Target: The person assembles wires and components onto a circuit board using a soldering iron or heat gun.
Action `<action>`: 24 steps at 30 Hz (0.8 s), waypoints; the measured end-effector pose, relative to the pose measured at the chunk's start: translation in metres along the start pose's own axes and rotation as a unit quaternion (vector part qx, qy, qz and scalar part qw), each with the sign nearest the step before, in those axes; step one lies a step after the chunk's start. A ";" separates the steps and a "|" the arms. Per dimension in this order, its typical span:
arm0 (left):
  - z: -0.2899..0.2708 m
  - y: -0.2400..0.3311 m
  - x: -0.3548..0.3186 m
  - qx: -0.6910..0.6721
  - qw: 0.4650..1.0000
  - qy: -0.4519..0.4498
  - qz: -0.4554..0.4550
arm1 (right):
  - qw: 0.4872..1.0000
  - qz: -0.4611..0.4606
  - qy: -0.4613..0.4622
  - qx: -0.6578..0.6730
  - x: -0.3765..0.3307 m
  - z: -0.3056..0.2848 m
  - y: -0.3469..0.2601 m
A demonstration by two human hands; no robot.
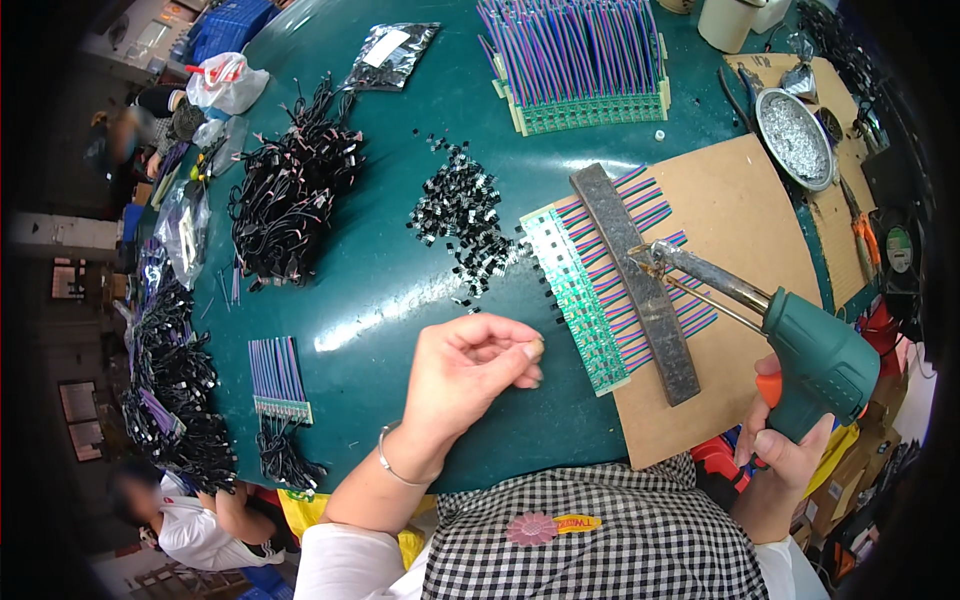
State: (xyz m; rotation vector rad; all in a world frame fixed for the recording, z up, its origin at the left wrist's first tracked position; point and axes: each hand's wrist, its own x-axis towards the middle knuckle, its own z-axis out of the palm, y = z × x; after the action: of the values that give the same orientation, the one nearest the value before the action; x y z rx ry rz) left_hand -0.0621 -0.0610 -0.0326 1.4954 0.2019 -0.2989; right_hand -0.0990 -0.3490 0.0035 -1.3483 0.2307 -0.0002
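My right hand [785, 445] grips a green soldering gun [822, 360] with an orange trigger. Its metal tip reaches over a dark flat bar [635, 285]. Under that bar run striped multicoloured wires [655, 212], attached to a green circuit board panel [575, 300]. Small black parts stick out along the panel's left edge. Just left of the panel, my left hand [475, 375] is closed in a pinch, thumb against forefinger; whatever it may hold is too small to make out. A loose pile of small black connectors [462, 215] lies beyond that hand.
Brown cardboard [740, 230] lies beneath the wires. At the back stands a wired board stack [580, 75]. A metal bowl [795, 138] sits at right, a black cable bundle [295, 190] at left. A smaller wired board [282, 385] lies near left; another person [200, 525] sits beyond.
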 end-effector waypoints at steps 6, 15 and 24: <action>0.022 0.001 0.009 -0.126 0.986 0.006 -0.106 | 1.000 -0.011 -0.013 0.014 -0.003 -0.011 0.005; 0.027 -0.022 0.014 -0.099 0.994 0.033 -0.041 | 1.000 -0.009 -0.007 0.013 -0.004 -0.014 0.007; 0.024 -0.013 0.017 -0.121 0.991 0.006 -0.056 | 1.000 -0.010 -0.016 0.011 -0.007 -0.017 0.009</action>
State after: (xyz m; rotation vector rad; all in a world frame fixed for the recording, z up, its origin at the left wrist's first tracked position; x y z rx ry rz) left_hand -0.0516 -0.0868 -0.0484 1.2487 0.3213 -0.3440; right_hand -0.1100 -0.3628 -0.0072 -1.3285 0.1905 0.0026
